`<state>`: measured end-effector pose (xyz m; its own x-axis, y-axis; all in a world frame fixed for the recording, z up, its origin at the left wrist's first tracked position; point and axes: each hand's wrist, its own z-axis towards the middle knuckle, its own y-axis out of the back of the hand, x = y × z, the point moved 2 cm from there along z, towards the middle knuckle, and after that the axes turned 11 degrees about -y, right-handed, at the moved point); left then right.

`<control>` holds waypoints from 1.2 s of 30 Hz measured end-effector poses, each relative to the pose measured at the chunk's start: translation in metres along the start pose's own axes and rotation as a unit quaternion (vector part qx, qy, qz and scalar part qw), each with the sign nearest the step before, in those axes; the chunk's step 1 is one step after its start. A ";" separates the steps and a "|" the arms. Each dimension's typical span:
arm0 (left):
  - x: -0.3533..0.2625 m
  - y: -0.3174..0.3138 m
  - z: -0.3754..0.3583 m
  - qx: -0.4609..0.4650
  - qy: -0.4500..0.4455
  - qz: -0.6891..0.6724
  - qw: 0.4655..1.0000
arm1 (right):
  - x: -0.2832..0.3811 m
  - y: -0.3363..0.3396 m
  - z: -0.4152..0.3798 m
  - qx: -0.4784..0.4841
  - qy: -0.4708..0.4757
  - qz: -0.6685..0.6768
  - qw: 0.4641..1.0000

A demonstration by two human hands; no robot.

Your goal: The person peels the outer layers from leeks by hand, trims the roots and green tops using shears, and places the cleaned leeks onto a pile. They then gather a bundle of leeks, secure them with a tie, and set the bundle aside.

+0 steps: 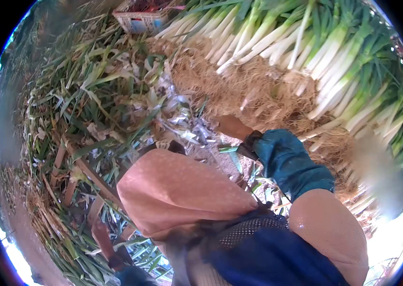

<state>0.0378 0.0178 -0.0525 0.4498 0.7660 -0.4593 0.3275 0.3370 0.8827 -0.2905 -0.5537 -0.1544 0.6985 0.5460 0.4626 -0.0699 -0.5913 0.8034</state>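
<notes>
My right hand (232, 127), at the end of a teal sleeve, reaches to the edge of the root mass in front of my knees. Its fingertips blend into the brown background, and I cannot make out anything held. Leeks (254, 40) with white stems, green tops and tangled brown roots (230, 86) lie in a long row just beyond it. Low on the left, my left hand (102, 236) hangs beside my leg, near cut green leaves. Blur and shade hide its fingers.
A heap of stripped leaves (101, 90) spreads over the left side. Wooden strips (94, 174) lie at its near edge. A light plastic basket (139, 21) with dark reddish contents stands at the back. My bent knees (177, 186) fill the foreground.
</notes>
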 end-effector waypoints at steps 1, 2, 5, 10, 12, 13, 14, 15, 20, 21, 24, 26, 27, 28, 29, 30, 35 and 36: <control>-0.012 0.007 -0.028 0.001 0.041 -0.010 0.999 | -0.010 -0.026 0.007 0.027 -0.007 0.001 1.000; -0.025 0.013 -0.057 0.002 0.081 -0.019 0.997 | -0.016 -0.046 0.014 0.053 -0.013 0.002 0.999; 0.054 0.010 -0.130 -0.052 0.472 -0.263 0.840 | -0.023 -0.080 0.027 0.130 -0.085 0.012 0.988; 0.012 0.008 -0.241 0.041 0.409 -0.141 0.901 | -0.109 -0.220 0.053 0.175 0.018 -0.068 0.982; 0.010 0.003 -0.271 -0.050 0.352 -0.052 0.933 | -0.040 -0.195 0.037 0.218 -0.102 0.138 0.961; -0.012 0.006 -0.267 -0.063 0.381 -0.055 0.921 | -0.099 -0.257 0.054 0.186 0.001 0.050 0.981; -0.026 0.013 -0.265 -0.067 0.402 -0.060 0.911 | -0.142 -0.306 0.069 0.125 0.104 -0.053 0.985; -0.033 0.020 -0.261 0.011 0.418 -0.042 0.907 | -0.190 -0.359 0.083 0.046 0.190 -0.143 0.970; -0.035 0.017 -0.287 -0.012 0.395 0.003 0.919 | 0.103 -0.299 0.039 0.306 0.065 0.102 0.944; -0.040 0.016 -0.285 -0.029 0.408 -0.026 0.912 | 0.148 -0.283 0.031 0.324 0.092 0.143 0.930; -0.042 0.015 -0.268 -0.034 0.396 -0.038 0.917 | 0.271 -0.201 -0.001 0.385 0.181 0.270 0.864; -0.038 0.013 -0.255 -0.049 0.346 -0.035 0.936 | 0.336 -0.127 -0.026 0.427 0.236 0.340 0.804; -0.034 0.014 -0.248 -0.071 0.340 -0.039 0.937 | 0.363 -0.088 -0.038 0.445 0.263 0.370 0.772; -0.028 0.017 -0.237 -0.094 0.336 -0.044 0.936 | 0.385 -0.050 -0.049 0.464 0.284 0.395 0.740; -0.020 0.021 -0.224 -0.120 0.330 -0.049 0.935 | 0.402 -0.013 -0.062 0.482 0.302 0.417 0.709; -0.011 0.026 -0.213 -0.148 0.327 -0.056 0.932 | 0.415 0.023 -0.072 0.497 0.312 0.431 0.685; 0.089 0.096 -0.125 -0.042 0.137 0.452 0.880 | 0.464 0.112 -0.113 0.701 0.166 0.510 0.469; 0.090 0.120 -0.098 -0.129 0.131 0.400 0.898 | 0.472 0.101 -0.118 0.762 0.098 0.524 0.369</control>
<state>0.0359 0.1805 0.0220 0.2332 0.9104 0.3416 -0.2316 -0.2892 0.9288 -0.0519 -0.2855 0.1896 0.7814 -0.5112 0.3578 0.3564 -0.1050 -0.9284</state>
